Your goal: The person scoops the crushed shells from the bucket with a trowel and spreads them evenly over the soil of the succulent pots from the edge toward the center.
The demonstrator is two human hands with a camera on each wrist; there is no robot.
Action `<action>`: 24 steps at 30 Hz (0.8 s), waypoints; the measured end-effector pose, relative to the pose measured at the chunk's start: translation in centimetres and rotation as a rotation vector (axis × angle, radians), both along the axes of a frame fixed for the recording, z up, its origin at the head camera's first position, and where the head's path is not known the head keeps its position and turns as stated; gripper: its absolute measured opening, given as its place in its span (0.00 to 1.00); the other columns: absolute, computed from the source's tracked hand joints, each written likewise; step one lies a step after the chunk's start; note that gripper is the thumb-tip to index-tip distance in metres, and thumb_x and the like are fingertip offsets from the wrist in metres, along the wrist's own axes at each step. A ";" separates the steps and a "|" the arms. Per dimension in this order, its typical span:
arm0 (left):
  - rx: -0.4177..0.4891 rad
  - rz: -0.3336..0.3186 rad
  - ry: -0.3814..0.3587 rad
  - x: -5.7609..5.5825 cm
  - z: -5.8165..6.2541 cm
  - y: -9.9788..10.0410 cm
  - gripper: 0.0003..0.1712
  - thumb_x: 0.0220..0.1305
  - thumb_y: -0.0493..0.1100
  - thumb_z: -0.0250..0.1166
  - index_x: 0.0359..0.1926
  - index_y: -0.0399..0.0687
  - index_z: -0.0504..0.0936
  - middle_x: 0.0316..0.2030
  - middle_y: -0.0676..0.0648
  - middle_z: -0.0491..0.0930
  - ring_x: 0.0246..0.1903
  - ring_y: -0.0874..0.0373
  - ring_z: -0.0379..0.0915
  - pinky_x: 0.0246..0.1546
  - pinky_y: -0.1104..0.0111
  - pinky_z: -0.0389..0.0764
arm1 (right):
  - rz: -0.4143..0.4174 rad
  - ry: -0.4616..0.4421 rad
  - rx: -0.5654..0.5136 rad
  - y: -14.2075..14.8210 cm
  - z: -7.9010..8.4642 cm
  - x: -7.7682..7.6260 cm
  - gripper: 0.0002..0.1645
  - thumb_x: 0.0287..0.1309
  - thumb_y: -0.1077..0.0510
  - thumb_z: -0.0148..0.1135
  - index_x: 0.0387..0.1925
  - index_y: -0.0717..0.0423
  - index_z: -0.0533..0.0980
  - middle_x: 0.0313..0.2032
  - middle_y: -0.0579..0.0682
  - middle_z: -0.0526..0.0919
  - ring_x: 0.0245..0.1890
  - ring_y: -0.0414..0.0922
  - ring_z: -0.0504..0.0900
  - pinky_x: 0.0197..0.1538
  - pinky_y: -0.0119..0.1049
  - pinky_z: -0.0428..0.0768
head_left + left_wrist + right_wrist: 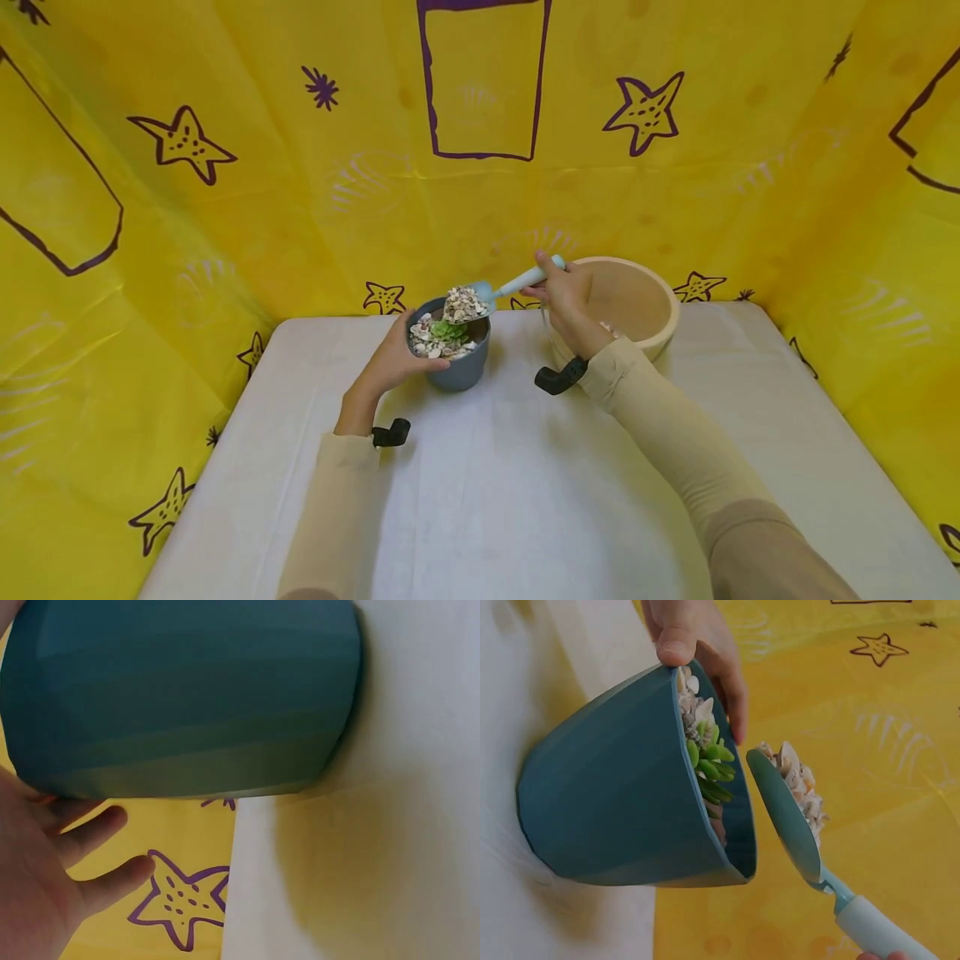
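Note:
A blue-grey flower pot (459, 371) stands on the table, holding a green succulent (448, 331) among pale shell chips (427, 343). My left hand (393, 354) grips the pot by its left side, thumb along the near rim and fingers around the back; some fingers show spread in the left wrist view. With my right hand (564, 296) I hold a small trowel (525, 280) by its pale handle. Its light blue blade (784, 817), heaped with shell chips (802, 784), hangs over the pot's mouth. In the right wrist view the blade sits apart from the rim.
A wide cream-coloured bowl (663, 321) stands to the right, behind my right wrist, with a few chips visible inside. White cloth covers the table (480, 500). A yellow patterned curtain (480, 208) rises right behind the table's far edge and along both sides.

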State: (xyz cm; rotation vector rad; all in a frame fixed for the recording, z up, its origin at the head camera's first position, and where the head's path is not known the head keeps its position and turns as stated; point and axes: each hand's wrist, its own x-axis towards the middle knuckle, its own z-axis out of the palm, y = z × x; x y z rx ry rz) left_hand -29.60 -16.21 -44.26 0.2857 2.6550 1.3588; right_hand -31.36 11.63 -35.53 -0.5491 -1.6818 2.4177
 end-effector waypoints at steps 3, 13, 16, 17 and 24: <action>-0.001 0.016 0.012 0.4 -0.1 0.1 0.76 0.38 0.65 0.79 0.77 0.46 0.41 0.76 0.38 0.46 0.75 0.42 0.46 0.72 0.44 0.54 | -0.007 -0.003 0.025 -0.1 -0.1 0.0 0.16 0.62 0.52 0.64 0.40 0.61 0.73 0.17 0.49 0.80 0.15 0.42 0.83 0.30 0.38 0.86; 0.024 -0.041 -0.063 -0.2 -0.4 -0.9 0.73 0.43 0.60 0.79 0.78 0.56 0.37 0.78 0.42 0.40 0.76 0.41 0.39 0.71 0.40 0.50 | -0.004 -0.006 0.152 -0.9 0.0 0.2 0.22 0.60 0.49 0.66 0.45 0.64 0.76 0.22 0.52 0.79 0.17 0.43 0.84 0.41 0.46 0.85; 0.037 -0.036 -0.077 -0.2 -0.5 -1.0 0.73 0.42 0.60 0.79 0.78 0.58 0.37 0.78 0.42 0.41 0.76 0.41 0.39 0.71 0.39 0.50 | -0.002 0.016 0.172 -1.0 0.1 0.2 0.21 0.59 0.48 0.67 0.42 0.63 0.75 0.22 0.51 0.79 0.20 0.46 0.86 0.40 0.46 0.85; 0.037 -0.036 -0.077 -0.3 -0.4 -1.0 0.73 0.42 0.60 0.79 0.78 0.57 0.37 0.77 0.42 0.41 0.76 0.41 0.39 0.71 0.39 0.50 | -0.003 0.019 0.179 -1.0 0.1 0.3 0.21 0.59 0.48 0.67 0.42 0.62 0.75 0.22 0.51 0.79 0.22 0.48 0.87 0.40 0.46 0.86; 0.038 -0.017 -0.070 -0.1 -0.4 -0.7 0.74 0.41 0.62 0.79 0.78 0.54 0.38 0.77 0.42 0.43 0.76 0.42 0.41 0.72 0.41 0.50 | -0.028 0.034 0.193 -1.0 0.0 0.5 0.19 0.59 0.49 0.67 0.38 0.61 0.75 0.21 0.50 0.80 0.28 0.56 0.88 0.32 0.39 0.86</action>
